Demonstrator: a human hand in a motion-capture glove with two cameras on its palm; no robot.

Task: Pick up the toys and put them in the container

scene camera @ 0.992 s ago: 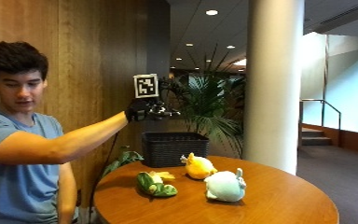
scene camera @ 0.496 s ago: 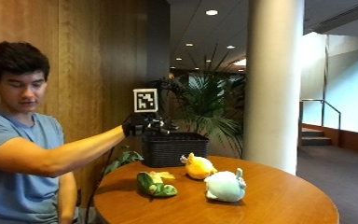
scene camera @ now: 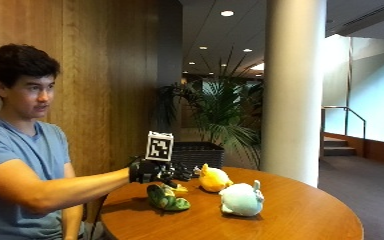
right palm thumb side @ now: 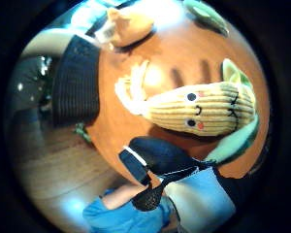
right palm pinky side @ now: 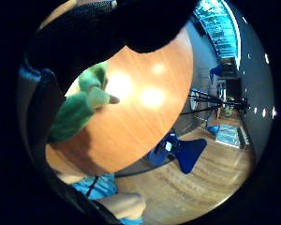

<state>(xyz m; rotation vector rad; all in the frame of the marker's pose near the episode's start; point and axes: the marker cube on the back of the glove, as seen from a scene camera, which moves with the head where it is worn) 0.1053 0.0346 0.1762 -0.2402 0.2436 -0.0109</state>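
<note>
We logged a round wooden table point(scene camera: 312, 210), a white column point(scene camera: 292, 85) and potted palm point(scene camera: 228, 117) behind its far edge, and blue chairs point(right palm pinky side: 182, 152) on the floor.

Outside camera faces across table point(scene camera: 298, 210); palm cameras look down, close.

Corn toy point(right palm thumb side: 203, 112): we see pale yellow ribbed cloth, light green husk leaves, black eyes and pink cheeks.
Chick toy point(scene camera: 213, 179): we see yellow-orange plush.
Pale plush toy point(scene camera: 241, 199): we see light mint blue.
Container point(scene camera: 195, 154): we see a black, finely ribbed wall.
Surface point(scene camera: 298, 215): we see warm orange-brown wood with bright light spots.
Right hand point(scene camera: 153, 171): we see a black glove.
Shirt point(scene camera: 12, 150): we see grey-blue.
</note>
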